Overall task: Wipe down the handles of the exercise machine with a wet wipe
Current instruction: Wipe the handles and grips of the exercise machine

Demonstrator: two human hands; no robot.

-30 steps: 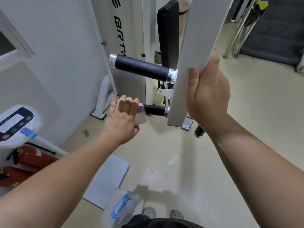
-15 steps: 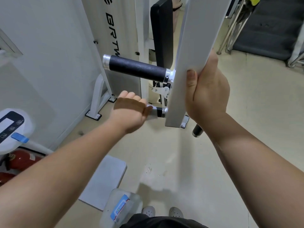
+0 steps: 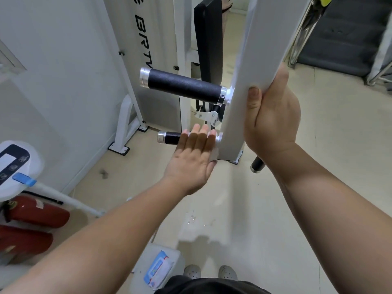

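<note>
Two hands are at work on the machine, and we take each grip in turn. Our left hand [image 3: 192, 158] lies flat across the lower handle [image 3: 169, 137], its fingers [image 3: 198, 141] straight and close together, not curled round anything, with their tips reaching just past the far side of the black grip. The wet wipe [image 3: 214, 154] sits beneath this hand, pressed between palm and handle; only a white corner shows at the hand's right edge, beside the little finger, touching the foot of the white upright bar [image 3: 254, 71]. To the left of the fingers the bare end of the lower handle and its silver cap stick out uncovered. We cannot see the left thumb. Our right hand [image 3: 273, 117] clasps the white upright bar firmly, thumb laid along its front face and the fingers wrapped behind, out of view. Up and left of that grip the upper handle [image 3: 184, 85] juts out from the bar, untouched by either hand. Just below the right wrist a third black handle [image 3: 257, 164] pokes out on the other side. Near our feet, well below both hands, a pack of wipes [image 3: 158, 270] rests on a white container [image 3: 176, 257].
</note>
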